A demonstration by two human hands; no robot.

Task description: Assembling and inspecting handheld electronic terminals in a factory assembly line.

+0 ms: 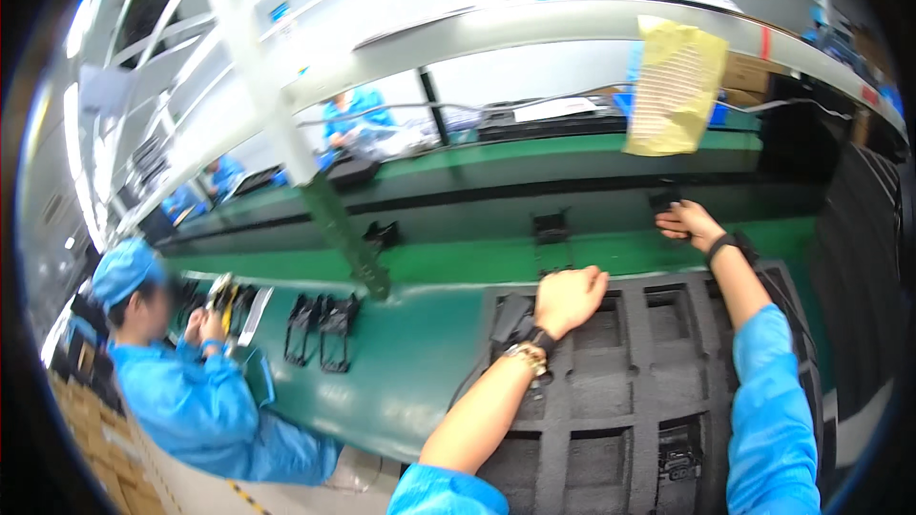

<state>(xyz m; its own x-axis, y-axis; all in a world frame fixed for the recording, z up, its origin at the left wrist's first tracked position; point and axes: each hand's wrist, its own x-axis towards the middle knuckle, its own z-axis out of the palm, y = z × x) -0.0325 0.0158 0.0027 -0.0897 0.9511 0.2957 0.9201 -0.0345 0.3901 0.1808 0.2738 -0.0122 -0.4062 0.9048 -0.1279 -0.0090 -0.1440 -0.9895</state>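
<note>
My right hand (689,221) reaches over the far belt, its fingers closed on a small black part (665,200) that is mostly dark and hard to make out. My left hand (572,298) hovers over the far edge of a dark foam tray (641,386), fingers curled in; whatever they hold is hidden. Just beyond it lies a black bracket-like part (551,227) with thin legs. Beside my left wrist a dark block (512,318) sits at the tray's corner. One tray pocket at the near right holds a black part (679,456).
Two black frames (322,329) lie on the green bench (410,362). Another black part (382,235) is on the belt behind the post (334,229). A co-worker in blue (191,391) sits at left. A yellow sheet (676,86) hangs from the rail overhead.
</note>
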